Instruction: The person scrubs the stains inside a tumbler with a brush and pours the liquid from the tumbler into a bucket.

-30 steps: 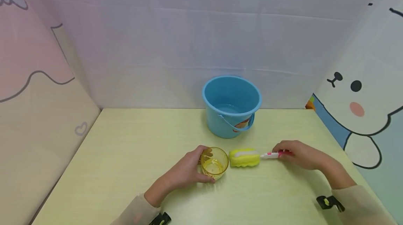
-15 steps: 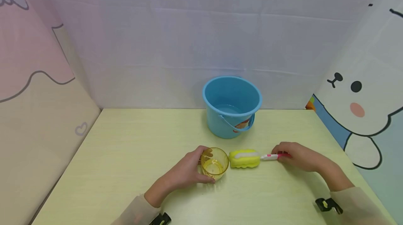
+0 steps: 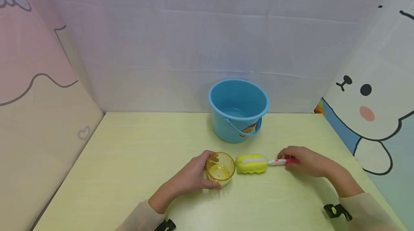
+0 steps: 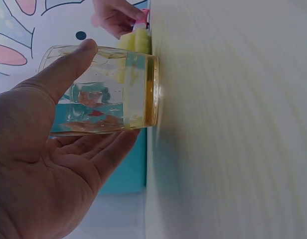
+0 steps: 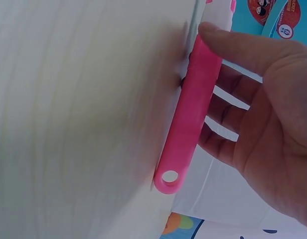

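Note:
A clear yellow-tinted glass cup (image 3: 223, 173) stands upright on the table, and my left hand (image 3: 191, 175) grips it around the side. In the left wrist view the thumb (image 4: 69, 69) lies along one side of the cup, with the fingers on the other. To its right lies a cup brush with a yellow sponge head (image 3: 251, 164), the head close beside the cup. My right hand (image 3: 302, 160) holds the brush by its pink and white handle. The right wrist view shows the pink handle (image 5: 188, 114) between thumb and fingers, its holed end sticking out below.
Behind the cup and brush stands a blue bucket (image 3: 236, 126) with its handle hanging down at the front. A pale wall (image 3: 181, 44) rises along the table's back edge, with printed panels at left and right. The table (image 3: 129, 144) is light wood.
The right hand and brush have shifted very slightly toward the front. The left hand stays on the cup.

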`<state>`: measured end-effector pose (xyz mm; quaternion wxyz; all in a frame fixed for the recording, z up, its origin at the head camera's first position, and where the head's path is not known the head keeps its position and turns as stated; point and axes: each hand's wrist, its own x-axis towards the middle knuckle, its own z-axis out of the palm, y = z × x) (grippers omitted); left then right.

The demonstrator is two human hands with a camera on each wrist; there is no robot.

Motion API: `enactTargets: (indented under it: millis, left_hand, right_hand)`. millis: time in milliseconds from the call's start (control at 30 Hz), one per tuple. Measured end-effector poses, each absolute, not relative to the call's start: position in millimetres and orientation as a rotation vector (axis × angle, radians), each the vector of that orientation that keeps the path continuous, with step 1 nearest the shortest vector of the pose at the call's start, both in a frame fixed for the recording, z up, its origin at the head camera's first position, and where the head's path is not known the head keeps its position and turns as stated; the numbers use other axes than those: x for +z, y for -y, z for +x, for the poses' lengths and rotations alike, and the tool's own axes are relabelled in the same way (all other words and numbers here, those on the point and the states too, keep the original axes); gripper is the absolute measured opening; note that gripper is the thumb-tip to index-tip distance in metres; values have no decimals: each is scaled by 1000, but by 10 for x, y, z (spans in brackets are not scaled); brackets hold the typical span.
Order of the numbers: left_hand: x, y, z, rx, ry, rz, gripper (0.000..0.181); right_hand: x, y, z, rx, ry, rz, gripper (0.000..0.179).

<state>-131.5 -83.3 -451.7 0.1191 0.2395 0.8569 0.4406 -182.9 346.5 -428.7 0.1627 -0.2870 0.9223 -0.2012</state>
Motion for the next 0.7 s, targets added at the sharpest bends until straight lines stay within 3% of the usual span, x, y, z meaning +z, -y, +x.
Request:
enactTargets:
  millis: [433, 700]
  left_hand:
    - [-4503, 835, -1310, 1287, -2513, 703, 90]
    - [-4499, 834, -1302, 1295, -2511, 714, 89]
  right_hand:
    - [-4018, -3407, -1837, -605, -2720, -745, 50]
    - [-3856, -3341, -1888, -654, -2855, -749, 54]
